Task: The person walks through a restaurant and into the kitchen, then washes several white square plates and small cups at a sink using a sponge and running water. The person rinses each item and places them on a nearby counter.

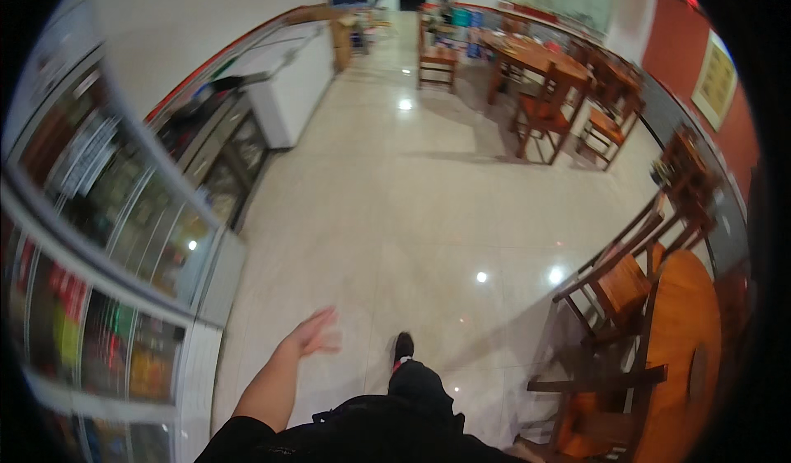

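My left hand (315, 333) hangs over the pale tiled floor (395, 216), its fingers apart and slightly blurred, with nothing in it. It is nearest to the glass-door display fridge (210, 284) at the left. A bit of skin shows at the bottom edge beside a wooden chair, but my right hand cannot be made out. One dark shoe (404, 344) shows below my dark clothing, pointing forward.
Wooden chairs (621, 284) and a round-edged wooden table (686, 315) stand close on the right. Beyond the fridge are a dark cabinet (216, 148) and a white chest freezer (300, 80). Farther off, more chairs surround another wooden table (537, 52). Boxes (341, 43) stand near the back.
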Available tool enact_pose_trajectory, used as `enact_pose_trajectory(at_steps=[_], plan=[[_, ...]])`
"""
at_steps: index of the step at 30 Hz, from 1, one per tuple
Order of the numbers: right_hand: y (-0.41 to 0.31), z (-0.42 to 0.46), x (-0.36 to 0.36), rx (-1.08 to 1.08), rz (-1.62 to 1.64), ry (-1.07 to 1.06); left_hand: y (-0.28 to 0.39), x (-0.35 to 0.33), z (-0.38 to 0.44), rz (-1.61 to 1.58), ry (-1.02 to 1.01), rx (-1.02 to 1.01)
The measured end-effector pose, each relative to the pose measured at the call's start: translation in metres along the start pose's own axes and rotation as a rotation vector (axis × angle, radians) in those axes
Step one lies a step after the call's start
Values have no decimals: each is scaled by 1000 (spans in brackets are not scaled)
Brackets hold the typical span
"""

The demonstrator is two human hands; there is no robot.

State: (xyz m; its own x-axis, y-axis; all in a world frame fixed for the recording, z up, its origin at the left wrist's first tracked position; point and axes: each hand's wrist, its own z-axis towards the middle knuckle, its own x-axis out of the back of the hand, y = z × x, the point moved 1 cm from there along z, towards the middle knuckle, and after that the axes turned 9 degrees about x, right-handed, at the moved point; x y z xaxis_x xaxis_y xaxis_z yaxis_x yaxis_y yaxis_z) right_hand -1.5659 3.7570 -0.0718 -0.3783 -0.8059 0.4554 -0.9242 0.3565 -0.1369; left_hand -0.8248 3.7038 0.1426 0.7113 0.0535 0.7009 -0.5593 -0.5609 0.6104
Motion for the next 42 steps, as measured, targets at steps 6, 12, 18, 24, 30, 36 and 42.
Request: enact_pose_trajectory(at_steps=[6,12,18,24,30,36,42], plan=[[-355,173,230,564,111,563,-150,37,73,841,-661,215],[-846,112,462,1171,260,427,-123,93,232,384,-537,597],[-977,220,539,953,116,302,-66,181,558,643,-620,397],[-788,419,561,279,-111,433,283,239,983,123,11,-28],[-942,517,671,-128,-6,418,375,318,1227,-41,-96,153],[-1314,694,866,456,-107,434,275,377,1346,1036,-815,-201],[-1786,624,1151,1220,226,454,275,457,1550,344,-537,522]])
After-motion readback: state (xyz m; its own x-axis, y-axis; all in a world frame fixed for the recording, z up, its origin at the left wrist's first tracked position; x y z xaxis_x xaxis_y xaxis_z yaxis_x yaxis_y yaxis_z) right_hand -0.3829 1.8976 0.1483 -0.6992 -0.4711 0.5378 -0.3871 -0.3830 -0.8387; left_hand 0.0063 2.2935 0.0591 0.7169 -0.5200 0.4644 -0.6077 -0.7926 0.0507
